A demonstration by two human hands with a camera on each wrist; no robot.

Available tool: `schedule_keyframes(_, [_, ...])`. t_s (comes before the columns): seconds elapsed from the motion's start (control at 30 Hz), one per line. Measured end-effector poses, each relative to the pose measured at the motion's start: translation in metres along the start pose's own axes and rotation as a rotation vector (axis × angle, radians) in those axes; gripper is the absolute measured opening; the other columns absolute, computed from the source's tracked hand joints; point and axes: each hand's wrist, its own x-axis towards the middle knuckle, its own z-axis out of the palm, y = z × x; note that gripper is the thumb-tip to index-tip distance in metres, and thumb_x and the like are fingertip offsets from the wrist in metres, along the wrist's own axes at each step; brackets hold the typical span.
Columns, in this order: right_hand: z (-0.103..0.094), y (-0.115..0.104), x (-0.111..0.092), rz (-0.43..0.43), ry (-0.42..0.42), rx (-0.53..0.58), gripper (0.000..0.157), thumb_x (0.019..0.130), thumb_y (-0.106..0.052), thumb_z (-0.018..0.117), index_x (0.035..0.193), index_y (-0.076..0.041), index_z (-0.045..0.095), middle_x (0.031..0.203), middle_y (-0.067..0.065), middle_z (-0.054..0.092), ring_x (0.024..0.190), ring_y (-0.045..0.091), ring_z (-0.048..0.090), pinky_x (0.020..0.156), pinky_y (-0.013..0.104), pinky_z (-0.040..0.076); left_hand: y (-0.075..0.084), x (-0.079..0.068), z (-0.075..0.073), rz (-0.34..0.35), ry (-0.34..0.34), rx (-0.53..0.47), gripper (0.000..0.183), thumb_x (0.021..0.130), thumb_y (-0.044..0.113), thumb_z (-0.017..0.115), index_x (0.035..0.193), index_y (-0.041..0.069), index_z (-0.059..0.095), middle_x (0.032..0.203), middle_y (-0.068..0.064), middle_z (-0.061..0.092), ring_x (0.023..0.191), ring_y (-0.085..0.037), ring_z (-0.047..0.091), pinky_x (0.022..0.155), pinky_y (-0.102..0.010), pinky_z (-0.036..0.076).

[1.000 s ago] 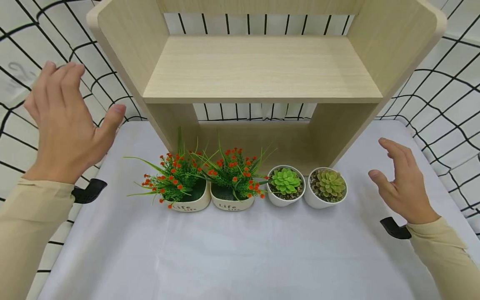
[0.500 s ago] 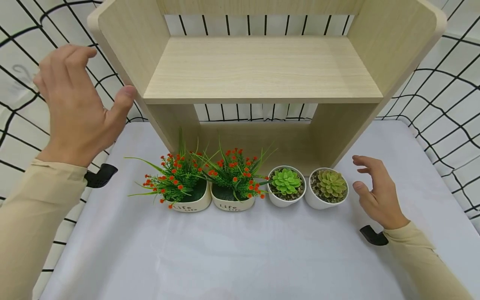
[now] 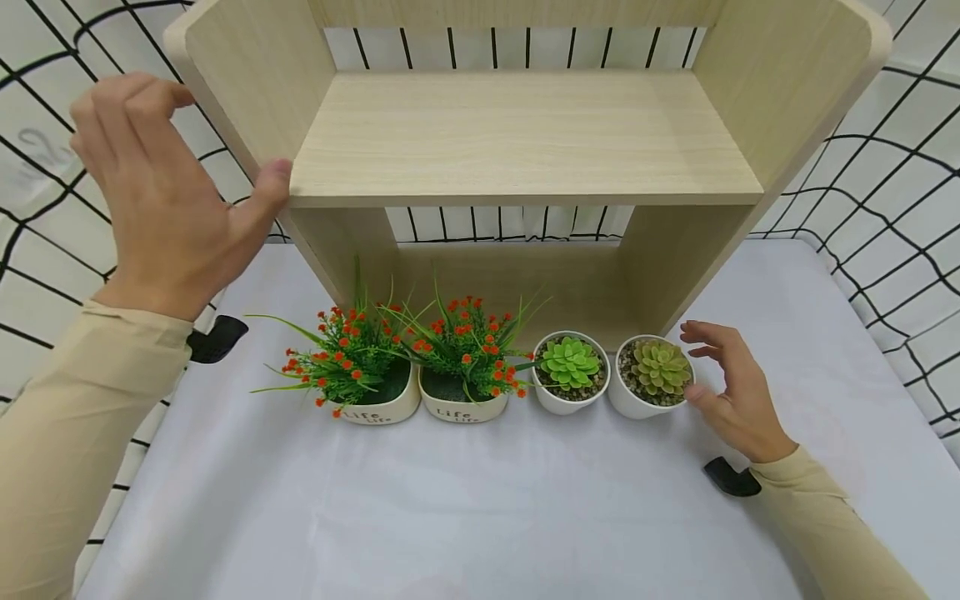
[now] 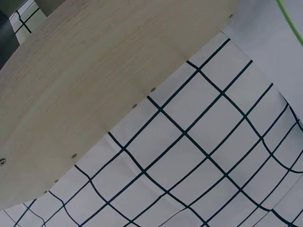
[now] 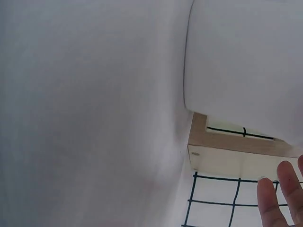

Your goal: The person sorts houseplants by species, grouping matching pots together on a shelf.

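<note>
My left hand (image 3: 168, 196) is at the left side panel of a pale wooden shelf unit (image 3: 525, 137). Its thumb overlaps the panel's front edge, and the fingers are loosely bent outside it. That panel (image 4: 109, 80) spans the left wrist view, with no fingers showing there. My right hand (image 3: 738, 400) is beside a white pot with a yellow-green succulent (image 3: 660, 368), thumb tip right at the rim and fingers relaxed around the right side. The right wrist view shows the pot's smooth wall (image 5: 241, 61) up close and some fingertips (image 5: 270, 198).
Left of that pot stand another white pot with a bright green succulent (image 3: 570, 363) and two cream pots with red flowers (image 3: 382, 408), in a row before the shelf's lower compartment. A white cloth (image 3: 450, 517) covers the table. Black wire mesh (image 3: 892, 192) encloses the sides.
My left hand has moved right and up to the shelf's side panel. My right hand has come left from the table's right side to the yellow-green succulent's pot. The pots stay put.
</note>
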Motion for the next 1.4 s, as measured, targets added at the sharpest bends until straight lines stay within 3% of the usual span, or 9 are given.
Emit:
schedule_keyframes(0.2, [0.004,0.002,-0.001,0.057,-0.035,0.043,0.094,0.081,-0.055,0.082,0.149,0.001,0.048,0.141,-0.001,0.058,0.131,0.005,0.054,0.103,0.014,0.042,0.001,0.001,0.003,-0.019,-0.022,0.028,0.059,0.079,0.052,0.058,0.117,0.008,0.049,0.125,0.015,0.038,0.125,-0.030,0.039,0.114,-0.036,0.017])
schedule_keyframes(0.37, [0.009,0.001,-0.002,0.113,-0.078,0.007,0.098,0.067,-0.026,0.095,0.149,-0.002,0.047,0.145,-0.008,0.055,0.132,-0.004,0.051,0.108,0.009,0.037,0.003,0.000,0.005,-0.017,-0.032,0.046,0.057,0.082,0.047,0.056,0.117,0.003,0.048,0.126,0.003,0.046,0.126,-0.031,0.035,0.114,-0.035,0.015])
schedule_keyframes(0.47, [0.013,-0.001,-0.002,0.148,-0.093,-0.012,0.105,0.056,-0.006,0.096,0.149,-0.003,0.047,0.145,-0.002,0.055,0.130,-0.006,0.051,0.109,0.007,0.035,0.005,-0.002,0.005,0.008,-0.024,0.054,0.055,0.085,0.043,0.055,0.116,-0.002,0.046,0.123,-0.010,0.050,0.126,-0.033,0.034,0.114,-0.037,0.014])
schedule_keyframes(0.57, [0.016,-0.003,-0.002,0.177,-0.097,-0.023,0.112,0.051,0.002,0.095,0.151,-0.005,0.045,0.146,0.008,0.054,0.130,-0.008,0.050,0.108,0.005,0.034,0.007,-0.004,0.006,0.033,-0.013,0.072,0.052,0.087,0.038,0.053,0.115,-0.004,0.044,0.120,-0.011,0.048,0.125,-0.034,0.033,0.111,-0.038,0.012])
schedule_keyframes(0.67, [0.018,-0.004,-0.002,0.199,-0.094,-0.023,0.116,0.049,0.004,0.095,0.153,-0.006,0.043,0.146,0.008,0.053,0.128,-0.008,0.050,0.105,0.005,0.035,0.010,-0.004,0.006,0.048,-0.001,0.099,0.051,0.087,0.037,0.051,0.114,-0.006,0.044,0.116,-0.015,0.047,0.124,-0.036,0.032,0.109,-0.039,0.009])
schedule_keyframes(0.9, [0.018,-0.001,-0.006,0.267,-0.108,0.045,0.120,0.049,0.010,0.095,0.155,-0.006,0.039,0.149,-0.014,0.049,0.129,-0.007,0.050,0.104,0.005,0.038,0.013,-0.006,0.007,0.062,0.013,0.150,0.050,0.088,0.035,0.048,0.113,-0.009,0.043,0.112,-0.032,0.044,0.124,-0.047,0.034,0.110,-0.045,0.010])
schedule_keyframes(1.1, [0.016,0.000,-0.009,0.274,-0.117,0.061,0.122,0.047,0.011,0.095,0.154,-0.004,0.040,0.148,-0.016,0.049,0.130,-0.006,0.050,0.106,0.006,0.037,0.012,-0.007,0.010,0.067,0.019,0.160,0.049,0.089,0.033,0.046,0.113,-0.009,0.042,0.114,-0.034,0.044,0.122,-0.050,0.034,0.111,-0.048,0.013])
schedule_keyframes(1.4, [0.017,-0.002,-0.010,0.297,-0.127,0.067,0.113,0.052,0.011,0.094,0.151,-0.004,0.041,0.144,-0.017,0.050,0.127,-0.004,0.051,0.102,0.006,0.039,0.009,-0.010,0.011,0.073,-0.003,0.176,0.052,0.091,0.032,0.043,0.120,-0.010,0.040,0.122,-0.039,0.042,0.125,-0.054,0.033,0.110,-0.050,0.013])
